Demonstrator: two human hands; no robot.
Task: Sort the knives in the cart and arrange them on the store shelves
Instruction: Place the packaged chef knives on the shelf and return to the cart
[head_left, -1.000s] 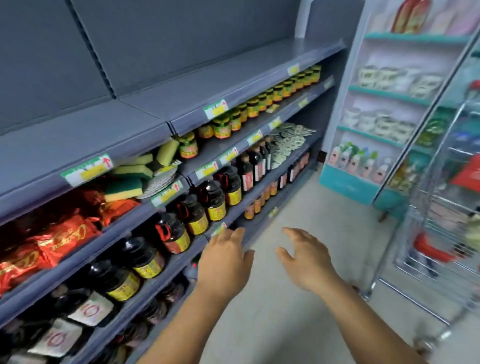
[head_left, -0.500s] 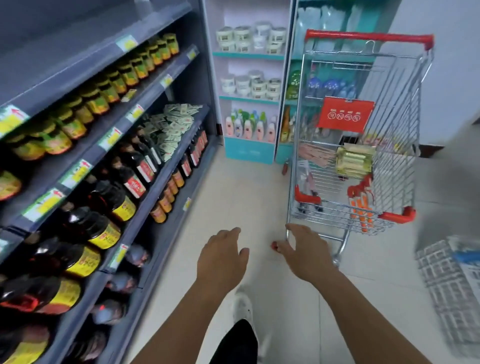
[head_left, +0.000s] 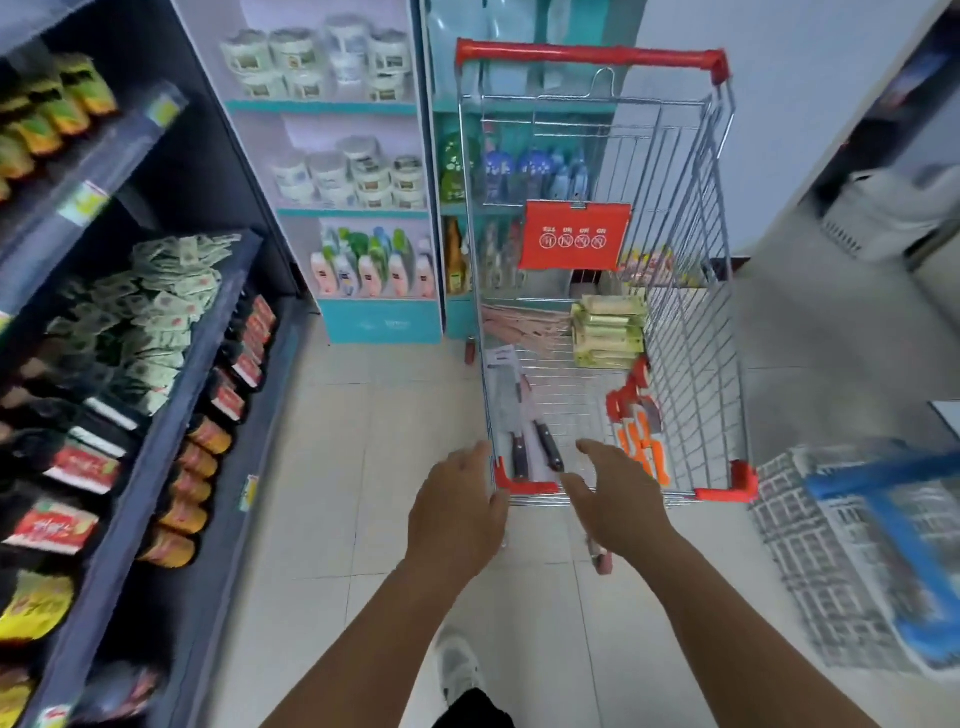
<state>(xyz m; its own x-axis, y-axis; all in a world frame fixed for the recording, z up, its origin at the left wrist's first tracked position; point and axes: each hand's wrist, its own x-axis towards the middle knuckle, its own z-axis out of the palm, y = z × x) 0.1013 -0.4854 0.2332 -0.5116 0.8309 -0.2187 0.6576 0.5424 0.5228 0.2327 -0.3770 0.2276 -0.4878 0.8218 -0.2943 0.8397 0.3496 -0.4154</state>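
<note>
A wire shopping cart (head_left: 691, 291) with a red handle stands straight ahead in the aisle. On its floor at the near left lie two dark-handled knives (head_left: 527, 439) on white packaging. Orange-handled knives (head_left: 644, 441) are piled at its near right. My left hand (head_left: 454, 512) hovers with fingers apart at the cart's near left corner, holding nothing. My right hand (head_left: 615, 493) is spread open over the cart's near rim, just right of the dark-handled knives, also empty.
Dark store shelves (head_left: 156, 447) with bottles and sachets run along the left. A white and teal display (head_left: 363, 208) of jars and bottles stands behind the cart. Yellow-green packs (head_left: 605, 330) lie deep in the cart. A blue-framed basket (head_left: 893, 525) sits at the right. My shoe (head_left: 457, 667) is below.
My view has swung right from the shelves to the cart. The cart is now closer, and both open hands have come up to its near edge.
</note>
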